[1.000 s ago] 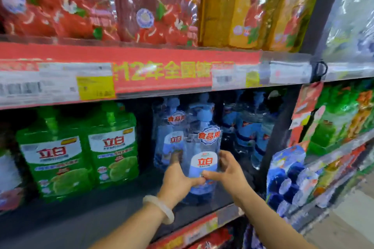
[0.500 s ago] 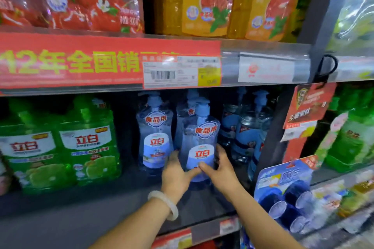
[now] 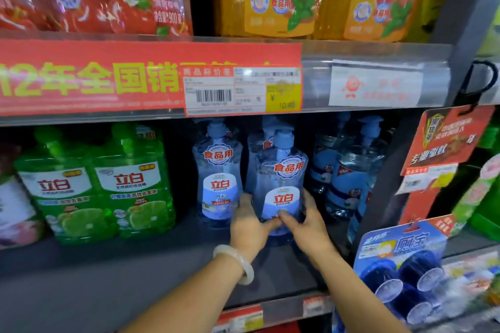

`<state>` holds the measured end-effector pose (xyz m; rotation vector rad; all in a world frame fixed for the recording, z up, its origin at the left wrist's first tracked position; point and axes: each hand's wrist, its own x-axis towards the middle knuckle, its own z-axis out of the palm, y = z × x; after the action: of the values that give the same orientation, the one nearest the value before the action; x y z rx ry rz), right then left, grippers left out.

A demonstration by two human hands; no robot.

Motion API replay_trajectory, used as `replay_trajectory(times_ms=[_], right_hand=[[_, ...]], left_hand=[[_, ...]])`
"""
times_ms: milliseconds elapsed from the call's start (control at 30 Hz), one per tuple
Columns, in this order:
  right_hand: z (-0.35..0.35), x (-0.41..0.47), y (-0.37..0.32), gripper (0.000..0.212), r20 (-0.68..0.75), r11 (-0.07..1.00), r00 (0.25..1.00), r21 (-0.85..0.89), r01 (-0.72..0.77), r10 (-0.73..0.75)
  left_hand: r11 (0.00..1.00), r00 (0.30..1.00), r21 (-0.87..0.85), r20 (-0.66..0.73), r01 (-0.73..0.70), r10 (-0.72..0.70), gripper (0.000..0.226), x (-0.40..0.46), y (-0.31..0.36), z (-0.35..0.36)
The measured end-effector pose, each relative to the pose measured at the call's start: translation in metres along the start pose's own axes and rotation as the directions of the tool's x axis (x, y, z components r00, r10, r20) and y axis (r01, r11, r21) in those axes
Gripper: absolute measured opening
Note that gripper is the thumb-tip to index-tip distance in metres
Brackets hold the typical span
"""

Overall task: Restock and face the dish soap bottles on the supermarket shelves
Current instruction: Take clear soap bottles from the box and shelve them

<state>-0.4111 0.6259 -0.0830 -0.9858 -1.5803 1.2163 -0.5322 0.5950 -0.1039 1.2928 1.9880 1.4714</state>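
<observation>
A clear blue pump bottle of dish soap (image 3: 281, 178) stands upright on the dark middle shelf (image 3: 135, 273), label facing me. My left hand (image 3: 250, 227), with a pale bangle at the wrist, grips its lower left side. My right hand (image 3: 305, 222) grips its lower right side, and both thumbs meet on the front label. A second blue bottle (image 3: 217, 170) stands just to the left, slightly further back. More blue bottles (image 3: 349, 167) crowd behind and to the right.
Two green dish soap jugs (image 3: 113, 184) stand at the left of the same shelf. The upper shelf's price rail (image 3: 243, 89) hangs low over the bottle tops. Hanging blue toilet blocks (image 3: 400, 265) and a red promo sign (image 3: 443, 143) jut out at the right.
Both hands have kept hold of the blue bottle and pushed it a little further back on the shelf. The view has shifted right and closer.
</observation>
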Motion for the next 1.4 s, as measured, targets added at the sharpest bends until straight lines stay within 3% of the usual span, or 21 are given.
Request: replay_trajectory(times_ms=[133,400,567,633,700,867,1033,1200,1300,1400], right_hand=[[0.0,0.001,0.003,0.059,-0.009,1.0,1.0,0.016,-0.001,0.001],[-0.005,0.005,0.002,0.063,-0.005,0.997,0.999,-0.055,-0.047,0.047],[0.008,-0.015,0.011,0.063,-0.191,0.966,0.97,-0.182,-0.183,0.148],[0.021,-0.033,0.011,0.058,-0.195,0.946,0.968,-0.252,-0.202,0.155],[0.039,-0.054,0.004,0.052,-0.141,0.925,0.983,-0.345,-0.161,0.118],[0.109,-0.1,-0.032,0.056,0.218,0.766,0.972,-0.638,0.076,0.085],[0.228,-0.173,-0.063,0.055,0.507,0.586,0.857,-0.724,0.365,0.092],[0.36,-0.271,-0.078,0.058,0.741,0.496,0.665,-0.612,0.616,0.09],[0.436,-0.336,-0.083,0.045,0.856,0.45,0.512,-0.487,0.748,0.075],[0.5,-0.404,-0.092,0.042,0.936,0.406,0.342,-0.344,0.846,0.081]], left_hand=[[1.0,1.0,-0.024,0.022,0.015,-0.014,0.059,-0.001,0.005,0.0],[0.999,0.999,-0.031,0.039,0.032,-0.031,0.066,-0.006,0.014,-0.001],[0.999,0.985,0.03,0.167,0.041,-0.045,0.062,-0.027,0.002,-0.017],[0.993,0.982,0.121,0.187,0.011,-0.034,0.059,-0.04,-0.004,-0.034],[0.971,0.981,0.237,0.193,-0.028,-0.019,0.062,-0.05,-0.012,-0.057],[0.82,0.971,0.558,0.239,-0.13,-0.008,0.062,-0.085,-0.027,-0.148],[0.672,0.992,0.74,0.1,-0.023,-0.076,0.045,-0.15,-0.062,-0.28],[0.442,0.978,0.879,-0.115,0.181,-0.172,0.039,-0.249,-0.11,-0.412],[0.338,0.929,0.879,-0.25,0.336,-0.273,0.037,-0.32,-0.14,-0.488],[0.234,0.835,0.829,-0.406,0.508,-0.372,0.041,-0.39,-0.162,-0.554]])
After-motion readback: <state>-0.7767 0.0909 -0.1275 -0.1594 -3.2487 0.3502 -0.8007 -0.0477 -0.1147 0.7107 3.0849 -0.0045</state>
